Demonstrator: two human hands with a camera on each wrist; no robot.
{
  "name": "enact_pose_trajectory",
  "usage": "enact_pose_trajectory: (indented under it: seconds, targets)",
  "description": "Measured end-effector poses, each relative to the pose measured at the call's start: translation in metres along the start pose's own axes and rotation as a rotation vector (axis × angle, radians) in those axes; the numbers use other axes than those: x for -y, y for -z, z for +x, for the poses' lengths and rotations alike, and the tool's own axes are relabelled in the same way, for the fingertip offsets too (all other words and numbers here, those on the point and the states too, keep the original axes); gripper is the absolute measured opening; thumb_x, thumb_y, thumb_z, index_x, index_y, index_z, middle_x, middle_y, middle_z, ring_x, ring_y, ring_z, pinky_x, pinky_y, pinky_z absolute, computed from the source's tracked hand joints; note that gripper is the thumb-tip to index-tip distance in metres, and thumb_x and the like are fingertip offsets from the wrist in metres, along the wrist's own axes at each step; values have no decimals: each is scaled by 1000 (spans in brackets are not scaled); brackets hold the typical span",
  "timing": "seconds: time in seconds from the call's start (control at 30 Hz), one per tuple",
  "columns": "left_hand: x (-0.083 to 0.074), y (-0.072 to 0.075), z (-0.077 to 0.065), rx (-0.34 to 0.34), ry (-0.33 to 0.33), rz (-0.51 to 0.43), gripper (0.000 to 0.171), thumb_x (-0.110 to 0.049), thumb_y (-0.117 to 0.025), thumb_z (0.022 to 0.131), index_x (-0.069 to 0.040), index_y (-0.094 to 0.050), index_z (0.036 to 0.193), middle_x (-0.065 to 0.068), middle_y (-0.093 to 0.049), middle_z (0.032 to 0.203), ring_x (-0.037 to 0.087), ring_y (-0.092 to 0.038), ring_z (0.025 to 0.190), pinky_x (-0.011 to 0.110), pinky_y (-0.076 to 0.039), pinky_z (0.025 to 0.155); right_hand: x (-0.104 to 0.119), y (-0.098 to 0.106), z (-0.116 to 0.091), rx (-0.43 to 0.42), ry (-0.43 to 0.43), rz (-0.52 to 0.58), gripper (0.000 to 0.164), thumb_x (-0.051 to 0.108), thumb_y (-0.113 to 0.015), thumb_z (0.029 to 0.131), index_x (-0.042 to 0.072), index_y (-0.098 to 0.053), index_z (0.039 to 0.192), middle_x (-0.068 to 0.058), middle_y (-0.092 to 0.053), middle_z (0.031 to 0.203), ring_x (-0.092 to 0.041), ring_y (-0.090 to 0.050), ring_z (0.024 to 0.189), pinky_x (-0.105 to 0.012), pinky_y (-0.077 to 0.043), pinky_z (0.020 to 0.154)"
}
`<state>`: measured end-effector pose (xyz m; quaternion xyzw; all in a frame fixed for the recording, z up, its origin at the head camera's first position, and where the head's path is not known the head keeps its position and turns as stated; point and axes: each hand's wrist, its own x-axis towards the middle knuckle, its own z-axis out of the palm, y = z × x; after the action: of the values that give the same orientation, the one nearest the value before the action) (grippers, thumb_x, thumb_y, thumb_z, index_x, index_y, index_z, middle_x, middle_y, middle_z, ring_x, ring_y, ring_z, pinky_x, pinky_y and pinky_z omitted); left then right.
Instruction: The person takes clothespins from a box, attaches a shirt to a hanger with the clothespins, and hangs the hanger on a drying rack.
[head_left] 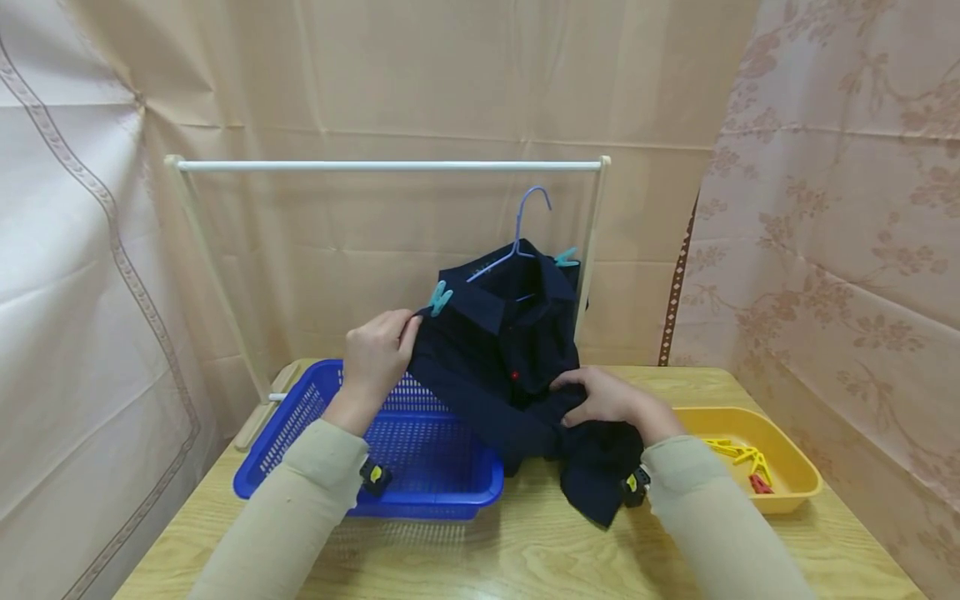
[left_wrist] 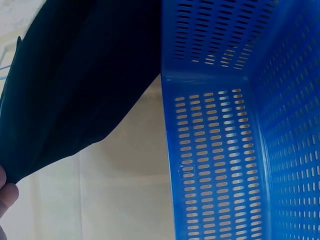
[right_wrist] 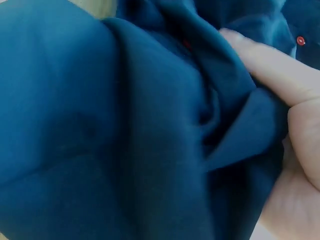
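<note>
A dark navy shirt [head_left: 480, 375] with red buttons hangs over a blue wire hanger [head_left: 519, 221], whose hook stands free below the rail. Teal clothespins clip it at both shoulders, one on the left [head_left: 440, 297] and one on the right [head_left: 566, 257]. My left hand [head_left: 378, 358] pinches the shirt's edge beside the left clothespin; in the left wrist view its fingertips [left_wrist: 7, 192] hold a corner of the cloth. Lower down, my right hand [head_left: 607, 398] grips bunched fabric at the shirt's front, its digits partly behind folds in the right wrist view.
A blue perforated basket [head_left: 300, 437] stands under my left forearm. Behind the shirt rises a rack with a white rail [head_left: 390, 166]. At the right, a yellow tray [head_left: 795, 454] holds yellow clothespins [head_left: 738, 452] and a red one [head_left: 760, 483]. Curtains surround the wooden table [head_left: 540, 550].
</note>
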<state>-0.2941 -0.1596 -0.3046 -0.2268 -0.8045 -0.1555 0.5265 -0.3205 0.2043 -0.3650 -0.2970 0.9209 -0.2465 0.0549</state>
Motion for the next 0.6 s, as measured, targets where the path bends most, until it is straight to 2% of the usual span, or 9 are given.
enact_pose_trajectory:
  seconds: [0.2,0.37,0.6]
  targets:
    - [0,1,0,7,4,0,13,-16,-62,91,-6,-70,87,7,-70,82,22,-66,67,37,-53,54,9,-5,-4,73,-93,48,73,42,-82,69,23,-52,133,-6,-47,137,-29,-42,123,-52,-31,103]
    - [-1,2,0,17,14,10,15,-18,-62,91,-6,-70,87,7,-70,82,22,-66,68,37,-54,54,9,-6,-5,119,-107,81,78,43,-81,70,24,-48,137,-7,-42,141,-31,-39,126,-56,-28,104]
    - [-2,4,0,40,21,15,17,-21,-61,92,-7,-68,85,6,-68,78,20,-63,62,33,-52,51,7,0,-7,116,-98,59,78,47,-80,69,26,-48,137,-5,-41,143,-29,-36,128,-56,-26,105]
